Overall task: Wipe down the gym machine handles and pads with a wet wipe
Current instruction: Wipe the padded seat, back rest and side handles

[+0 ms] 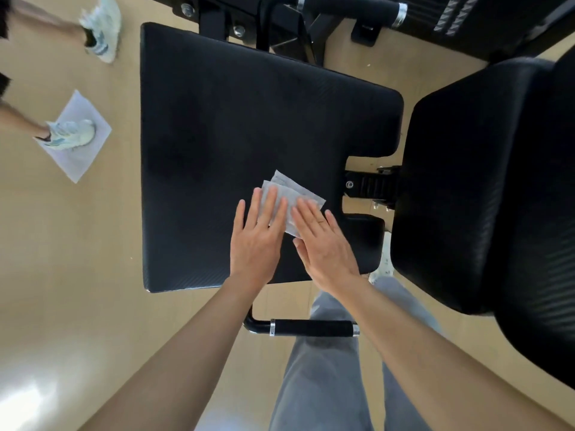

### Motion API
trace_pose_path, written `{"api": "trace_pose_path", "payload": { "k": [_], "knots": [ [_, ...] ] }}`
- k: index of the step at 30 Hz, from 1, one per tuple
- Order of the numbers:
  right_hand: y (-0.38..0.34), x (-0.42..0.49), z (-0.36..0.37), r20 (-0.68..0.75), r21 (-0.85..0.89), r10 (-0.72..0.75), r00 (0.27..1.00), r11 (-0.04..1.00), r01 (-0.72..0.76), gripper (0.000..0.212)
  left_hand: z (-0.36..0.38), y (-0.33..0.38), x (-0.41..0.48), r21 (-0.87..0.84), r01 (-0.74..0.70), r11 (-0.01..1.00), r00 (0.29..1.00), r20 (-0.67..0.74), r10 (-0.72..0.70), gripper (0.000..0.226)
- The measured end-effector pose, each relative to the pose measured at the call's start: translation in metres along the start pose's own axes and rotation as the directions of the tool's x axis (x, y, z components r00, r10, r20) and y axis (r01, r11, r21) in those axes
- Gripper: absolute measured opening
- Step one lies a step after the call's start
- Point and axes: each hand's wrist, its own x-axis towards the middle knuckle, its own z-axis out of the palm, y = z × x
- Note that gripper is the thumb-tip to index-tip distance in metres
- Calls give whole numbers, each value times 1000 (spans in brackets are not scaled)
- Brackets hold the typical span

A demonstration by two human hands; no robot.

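Looking down from head height, two bare forearms reach forward above grey trousers (323, 384). Under them a short black handle (312, 327) with silver end rings juts out below the near edge of a large flat black pad (217, 119). Both hands lie palm down on this pad, fingers straight and close together, gripping nothing. The left hand (255, 241) points straight ahead; the right hand (323, 244) angles leftward, so the two nearly meet. Their fingers press flat on a creased white wet wipe (292, 189), spread on the pad's near right part beside a notch in its edge. A second black cushion (482, 181) rises at right. Beyond is a black frame with another handle (351, 7). Far left, on the tan floor (62, 275), another person's pale shoe (71, 133) stands on a white sheet (77, 107).
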Motion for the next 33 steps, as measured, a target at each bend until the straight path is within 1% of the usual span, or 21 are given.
{"api": "trace_pose_path", "payload": {
  "k": [3,6,9,11,14,17,19,22,24,26,28,31,33],
  "knots": [
    [14,1,-8,43,-104,105,994,989,-100,60,-1,12,19,11,-52,999,998,43,52,65],
    [27,1,-14,66,-130,184,981,976,-174,62,-1,30,37,15,-72,997,996,61,71,66],
    [28,-18,-11,85,-133,220,972,969,-208,66,2,43,27,-13,-89,996,994,70,90,63],
    [28,-39,-7,108,-154,215,971,968,-197,66,5,48,3,-28,-96,995,991,96,98,62],
    [25,-71,-1,162,-197,172,972,970,-139,62,7,54,-37,-45,-86,995,986,136,91,59],
    [18,-87,4,202,-222,130,971,971,-84,62,6,54,-66,-27,-72,997,978,193,76,59],
    [11,-88,8,192,-189,105,976,980,-68,64,5,51,-73,-3,-44,999,977,207,43,60],
    [-1,-73,14,169,-91,60,984,995,-45,64,4,42,-66,33,-29,999,978,210,21,62],
    [-3,-57,17,158,-86,68,985,995,-54,65,4,35,-51,41,-38,998,979,200,29,63],
    [1,-43,14,140,-134,111,984,987,-92,65,2,31,-33,31,-61,998,980,189,54,63],
    [12,-42,10,110,-177,163,980,974,-142,64,3,33,-19,12,-117,993,978,174,113,63],
    [32,-60,6,79,-192,239,968,956,-221,61,7,49,-7,-35,-218,975,960,172,221,64],
    [42,-79,8,67,-242,292,954,932,-269,59,12,63,-10,-57,-279,959,943,173,285,65]
  ]
}}
